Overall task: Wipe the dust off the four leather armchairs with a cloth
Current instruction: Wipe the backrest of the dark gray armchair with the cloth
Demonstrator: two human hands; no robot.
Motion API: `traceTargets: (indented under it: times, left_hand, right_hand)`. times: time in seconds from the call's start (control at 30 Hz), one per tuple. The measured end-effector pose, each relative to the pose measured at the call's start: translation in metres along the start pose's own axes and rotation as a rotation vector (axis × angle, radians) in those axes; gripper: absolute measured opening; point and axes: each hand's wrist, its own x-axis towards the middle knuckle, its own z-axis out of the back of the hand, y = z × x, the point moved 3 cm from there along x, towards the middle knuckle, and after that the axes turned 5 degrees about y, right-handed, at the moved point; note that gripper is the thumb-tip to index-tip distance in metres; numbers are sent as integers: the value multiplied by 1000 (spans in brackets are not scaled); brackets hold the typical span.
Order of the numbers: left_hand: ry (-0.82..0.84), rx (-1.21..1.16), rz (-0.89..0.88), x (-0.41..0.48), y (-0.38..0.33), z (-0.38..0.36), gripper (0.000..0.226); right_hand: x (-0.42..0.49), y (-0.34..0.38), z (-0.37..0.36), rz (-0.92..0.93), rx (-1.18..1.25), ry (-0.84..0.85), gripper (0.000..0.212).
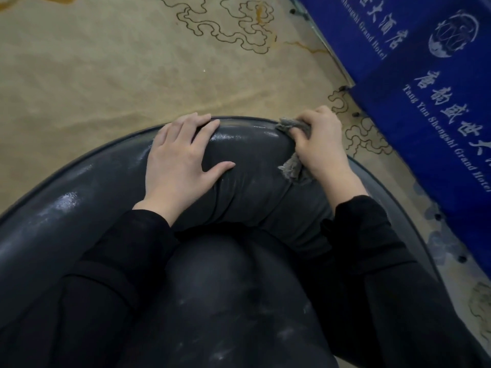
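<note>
Left hand (178, 158) lies flat on the top of the dark armchair (61, 216) backrest, fingers spread and relaxed, gripping nothing. Right hand (322, 144) is clenched around a grey cloth (292, 170), pressing it onto the backrest's upper curve, just right of the left hand. Beige patterned carpet (106, 62) lies beyond, a blue banner (425, 75) at right.

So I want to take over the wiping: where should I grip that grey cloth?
Grip the cloth by its bunched middle, from above, palm down, as the right hand does: it drapes over the rounded top of the armchair, and only thin frayed ends stick out beside the hand.
</note>
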Motion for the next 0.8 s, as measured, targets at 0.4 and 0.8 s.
traceTargets:
  times: [0.4, 0.8]
  left_hand:
    - [147, -83, -127, 31, -66, -20, 79]
    - [121, -74, -126, 32, -78, -43, 72]
  right_hand:
    - [1, -23, 9, -56, 85, -34, 18]
    - [-34, -55, 9, -106, 175, -239, 14]
